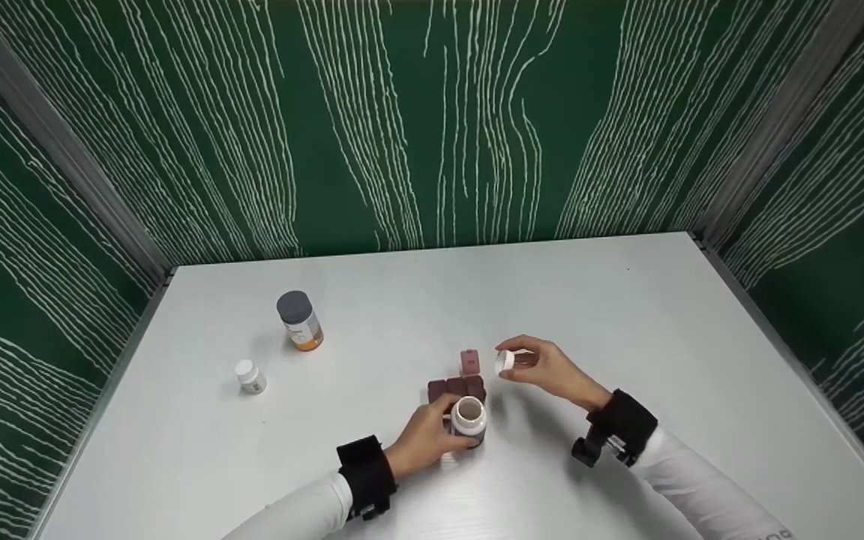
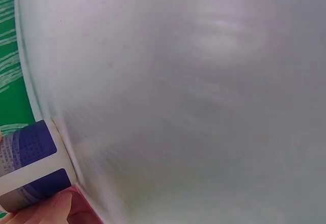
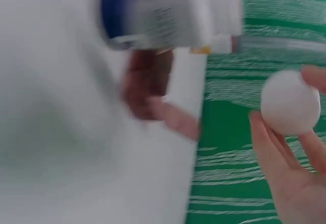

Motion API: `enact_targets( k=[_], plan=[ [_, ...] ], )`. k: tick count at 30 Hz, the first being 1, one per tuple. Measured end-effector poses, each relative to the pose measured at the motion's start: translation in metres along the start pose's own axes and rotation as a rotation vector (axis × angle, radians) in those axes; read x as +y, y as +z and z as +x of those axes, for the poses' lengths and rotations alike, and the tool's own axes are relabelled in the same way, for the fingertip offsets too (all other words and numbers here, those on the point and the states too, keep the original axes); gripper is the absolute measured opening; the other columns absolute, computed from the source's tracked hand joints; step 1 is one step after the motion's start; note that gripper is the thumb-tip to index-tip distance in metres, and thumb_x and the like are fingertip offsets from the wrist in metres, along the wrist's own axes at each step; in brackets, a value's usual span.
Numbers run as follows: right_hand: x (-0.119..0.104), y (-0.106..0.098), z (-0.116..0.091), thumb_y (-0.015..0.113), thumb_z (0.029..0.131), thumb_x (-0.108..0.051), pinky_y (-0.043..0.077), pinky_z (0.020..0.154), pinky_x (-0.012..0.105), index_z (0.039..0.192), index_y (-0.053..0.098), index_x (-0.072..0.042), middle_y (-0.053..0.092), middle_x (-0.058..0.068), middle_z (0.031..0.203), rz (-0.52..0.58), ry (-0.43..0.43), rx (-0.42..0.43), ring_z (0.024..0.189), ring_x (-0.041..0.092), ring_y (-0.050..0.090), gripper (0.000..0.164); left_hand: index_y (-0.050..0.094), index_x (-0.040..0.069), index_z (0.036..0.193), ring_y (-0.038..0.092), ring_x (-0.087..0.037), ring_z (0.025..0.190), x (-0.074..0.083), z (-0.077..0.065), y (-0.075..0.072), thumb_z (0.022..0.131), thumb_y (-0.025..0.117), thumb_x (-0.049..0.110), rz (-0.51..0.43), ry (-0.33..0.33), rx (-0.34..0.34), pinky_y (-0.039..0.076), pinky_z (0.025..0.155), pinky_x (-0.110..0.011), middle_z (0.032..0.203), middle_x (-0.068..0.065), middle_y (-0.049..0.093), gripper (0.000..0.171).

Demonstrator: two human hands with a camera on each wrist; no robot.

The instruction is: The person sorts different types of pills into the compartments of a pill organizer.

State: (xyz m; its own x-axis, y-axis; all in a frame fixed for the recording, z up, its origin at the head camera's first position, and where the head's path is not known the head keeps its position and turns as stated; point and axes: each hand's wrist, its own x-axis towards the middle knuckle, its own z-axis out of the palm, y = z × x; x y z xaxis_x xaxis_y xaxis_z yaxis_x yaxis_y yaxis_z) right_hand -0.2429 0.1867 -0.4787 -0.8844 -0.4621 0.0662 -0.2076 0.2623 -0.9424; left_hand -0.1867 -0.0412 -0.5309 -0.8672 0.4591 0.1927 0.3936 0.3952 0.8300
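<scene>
My left hand (image 1: 424, 436) grips an uncapped white bottle (image 1: 469, 424) whose round mouth faces up. In the left wrist view the blue-and-white label of the bottle (image 2: 31, 155) shows. Just right of it, my right hand (image 1: 552, 370) pinches a white bottle cap (image 1: 504, 362) between thumb and fingers, held apart from the bottle. In the right wrist view the cap (image 3: 290, 103) has its smooth round top showing. Directly behind the bottle lies a dark red pill organizer (image 1: 456, 386), partly hidden by it, with one pink lid (image 1: 469, 363) sticking out at the back.
A dark-capped bottle (image 1: 301, 322) with a white and orange label stands at the back left of the white table (image 1: 589, 300). Nearer and further left is a small white bottle (image 1: 251, 377). Green, white-streaked walls (image 1: 432, 120) enclose the table at the back and sides.
</scene>
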Motion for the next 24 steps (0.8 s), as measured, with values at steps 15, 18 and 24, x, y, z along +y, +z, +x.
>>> enact_targets(
  k=[15, 18, 24],
  plan=[
    [0.062, -0.023, -0.001, 0.070, 0.071, -0.003, 0.031, 0.095, 0.049, 0.112, 0.055, 0.010, 0.055, 0.026, 0.112, -0.375, 0.151, 0.205, 0.111, 0.041, 0.044, 0.046, 0.051, 0.004, 0.107, 0.056, -0.015, 0.097, 0.003, 0.001, 0.000, 0.067, 0.077, 0.017, -0.022, -0.043, -0.022, 0.044, 0.083, -0.023, 0.105, -0.006, 0.060, 0.050],
    [0.064, -0.024, -0.002, 0.071, 0.070, -0.002, 0.035, 0.091, 0.048, 0.110, 0.055, 0.012, 0.055, 0.026, 0.110, -0.437, 0.132, 0.190, 0.107, 0.041, 0.046, 0.045, 0.051, 0.004, 0.109, 0.056, -0.015, 0.098, 0.003, 0.001, -0.001, 0.067, 0.077, 0.017, -0.006, -0.037, -0.027, 0.044, 0.083, -0.023, 0.106, -0.007, 0.059, 0.051],
    [0.068, -0.025, 0.000, 0.069, 0.070, 0.001, 0.037, 0.089, 0.048, 0.107, 0.054, 0.014, 0.055, 0.028, 0.105, -0.479, 0.119, 0.222, 0.103, 0.042, 0.048, 0.043, 0.051, 0.005, 0.108, 0.055, -0.015, 0.098, 0.003, 0.001, -0.001, 0.066, 0.077, 0.018, 0.000, -0.043, -0.021, 0.043, 0.085, -0.026, 0.106, -0.006, 0.060, 0.051]
  ],
)
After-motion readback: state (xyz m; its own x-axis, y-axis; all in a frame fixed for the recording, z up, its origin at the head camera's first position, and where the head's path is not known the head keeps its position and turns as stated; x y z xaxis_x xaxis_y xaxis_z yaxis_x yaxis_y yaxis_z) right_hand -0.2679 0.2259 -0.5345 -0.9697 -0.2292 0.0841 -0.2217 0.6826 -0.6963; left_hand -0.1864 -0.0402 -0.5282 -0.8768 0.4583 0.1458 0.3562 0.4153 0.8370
